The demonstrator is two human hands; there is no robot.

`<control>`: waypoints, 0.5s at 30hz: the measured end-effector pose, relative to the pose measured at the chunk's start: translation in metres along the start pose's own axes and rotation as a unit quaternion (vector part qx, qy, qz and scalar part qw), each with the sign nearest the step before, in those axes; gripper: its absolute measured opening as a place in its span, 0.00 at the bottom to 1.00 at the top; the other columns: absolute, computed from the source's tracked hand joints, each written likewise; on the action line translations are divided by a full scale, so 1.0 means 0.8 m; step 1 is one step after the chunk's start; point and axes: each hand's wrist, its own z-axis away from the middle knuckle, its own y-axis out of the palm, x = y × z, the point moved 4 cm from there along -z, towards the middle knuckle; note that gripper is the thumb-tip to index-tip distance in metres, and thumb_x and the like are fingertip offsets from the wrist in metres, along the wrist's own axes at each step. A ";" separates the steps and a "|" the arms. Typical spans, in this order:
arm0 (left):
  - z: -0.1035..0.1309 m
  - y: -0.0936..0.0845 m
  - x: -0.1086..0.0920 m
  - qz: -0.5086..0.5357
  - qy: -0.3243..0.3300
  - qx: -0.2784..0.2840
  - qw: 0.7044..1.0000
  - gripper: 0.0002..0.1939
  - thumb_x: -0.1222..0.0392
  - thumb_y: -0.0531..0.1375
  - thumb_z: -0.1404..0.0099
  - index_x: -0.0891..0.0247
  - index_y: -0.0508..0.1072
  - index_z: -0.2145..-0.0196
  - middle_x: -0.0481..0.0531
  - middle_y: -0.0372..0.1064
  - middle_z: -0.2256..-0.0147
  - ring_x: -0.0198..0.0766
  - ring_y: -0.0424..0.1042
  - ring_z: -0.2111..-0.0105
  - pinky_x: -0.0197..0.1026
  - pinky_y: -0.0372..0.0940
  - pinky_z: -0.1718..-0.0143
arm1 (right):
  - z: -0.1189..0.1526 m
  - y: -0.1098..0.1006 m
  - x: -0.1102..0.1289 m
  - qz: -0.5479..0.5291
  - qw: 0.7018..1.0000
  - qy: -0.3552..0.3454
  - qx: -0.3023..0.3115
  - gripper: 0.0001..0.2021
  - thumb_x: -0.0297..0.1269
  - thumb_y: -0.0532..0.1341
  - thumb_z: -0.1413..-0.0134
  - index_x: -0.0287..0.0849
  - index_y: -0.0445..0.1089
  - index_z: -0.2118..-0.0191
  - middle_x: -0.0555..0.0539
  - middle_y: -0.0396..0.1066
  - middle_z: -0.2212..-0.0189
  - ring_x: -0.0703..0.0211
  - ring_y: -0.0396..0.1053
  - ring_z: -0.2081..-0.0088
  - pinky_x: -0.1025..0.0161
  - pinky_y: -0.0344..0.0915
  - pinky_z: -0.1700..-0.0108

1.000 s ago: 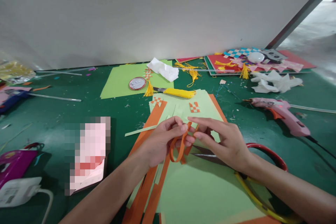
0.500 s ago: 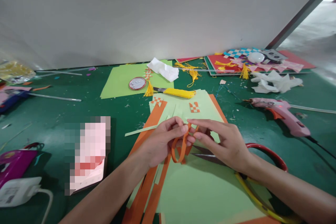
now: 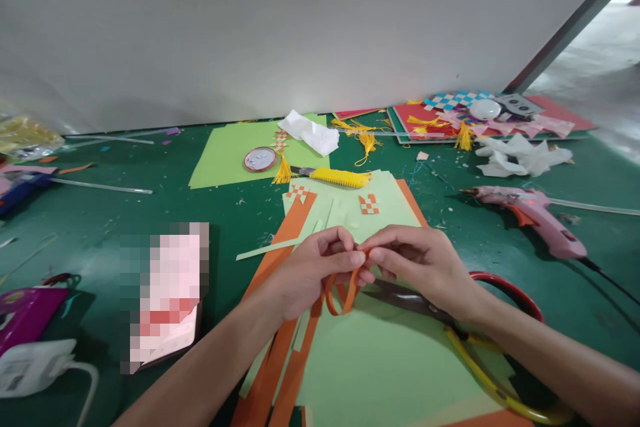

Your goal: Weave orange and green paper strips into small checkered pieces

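An orange paper strip (image 3: 334,301), bent into a loop that hangs down, is pinched by both hands above light green paper. My left hand (image 3: 327,263) is closed, thumb and fingers pressed on the strip. My right hand (image 3: 417,257) is closed too, thumb and index finger on the strip's upper end, right beside the left fingertips. Beneath my right hand and wrist lie large scissors (image 3: 407,299) with a red and yellow handle, partly hidden. Orange strips (image 3: 295,373) lie on the light green sheets (image 3: 390,367). Just beyond the hands is a small orange and green woven square (image 3: 370,204).
A yellow cutter knife (image 3: 340,177), a round tin (image 3: 260,159) and crumpled tissue (image 3: 310,133) lie farther back. At right rests a pink glue gun (image 3: 535,217) with its cord. A phone (image 3: 173,300) and a white plug (image 3: 35,367) are at left.
My right hand's fingers have come together on the strip, closer to my left hand. The strip's upper end has been drawn in between the fingertips; the loop still hangs below.
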 end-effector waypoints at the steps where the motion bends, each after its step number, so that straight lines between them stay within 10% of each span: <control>1: 0.000 -0.001 0.000 -0.002 0.001 0.002 1.000 0.14 0.63 0.68 0.44 0.64 0.64 0.73 0.46 0.70 0.75 0.32 0.75 0.73 0.32 0.67 0.70 | 0.000 0.000 -0.002 -0.012 1.000 0.005 0.005 0.08 0.36 0.61 0.42 0.43 0.77 0.61 0.50 0.76 0.75 0.69 0.67 0.77 0.73 0.65 0.75; 15: 0.000 0.000 -0.003 -0.004 0.016 -0.017 1.000 0.12 0.63 0.67 0.44 0.64 0.65 0.72 0.46 0.70 0.73 0.31 0.74 0.72 0.31 0.66 0.70 | 0.003 -0.004 0.009 0.111 0.985 -0.101 -0.084 0.10 0.30 0.63 0.45 0.43 0.77 0.57 0.53 0.74 0.78 0.70 0.63 0.79 0.74 0.63 0.75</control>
